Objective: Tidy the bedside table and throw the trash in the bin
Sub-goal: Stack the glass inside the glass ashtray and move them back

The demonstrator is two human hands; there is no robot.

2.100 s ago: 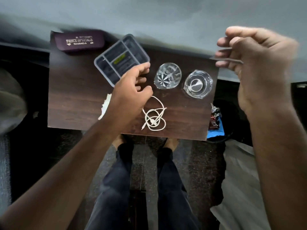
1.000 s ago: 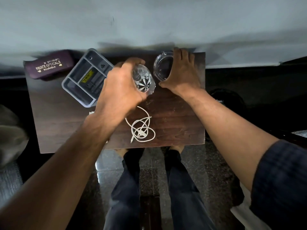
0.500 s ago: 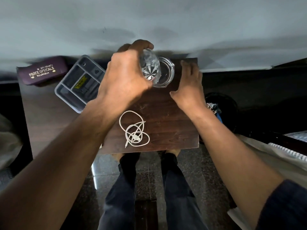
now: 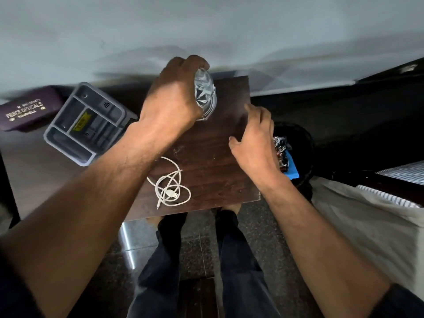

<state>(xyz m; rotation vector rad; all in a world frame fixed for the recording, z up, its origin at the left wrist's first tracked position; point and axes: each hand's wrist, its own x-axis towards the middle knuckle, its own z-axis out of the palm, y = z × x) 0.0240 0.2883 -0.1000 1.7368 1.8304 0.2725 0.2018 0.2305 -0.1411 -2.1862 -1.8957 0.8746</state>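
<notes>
Step in hand: gathering the glassware. Left hand (image 4: 169, 104), fingers wrapped round a cut glass tumbler (image 4: 205, 95), holds it tilted at the bench's (image 4: 213, 161) back edge. Right hand (image 4: 253, 138) lies flat and empty near the right edge, beside the bin (image 4: 305, 145). Next: set the glass down steadily, then coil the white cable (image 4: 171, 189). Half a second ago the second glass showed behind the tumbler; now it's hidden, and the right hand has drawn back

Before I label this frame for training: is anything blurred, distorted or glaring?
Head view: wide-angle bending curves the table edges and the wall line; motion smear softens the purple case at the left edge; a bright reflection streak sits on the floor; the cable stays sharp; the glass in the left hand shows small highlights.
</notes>
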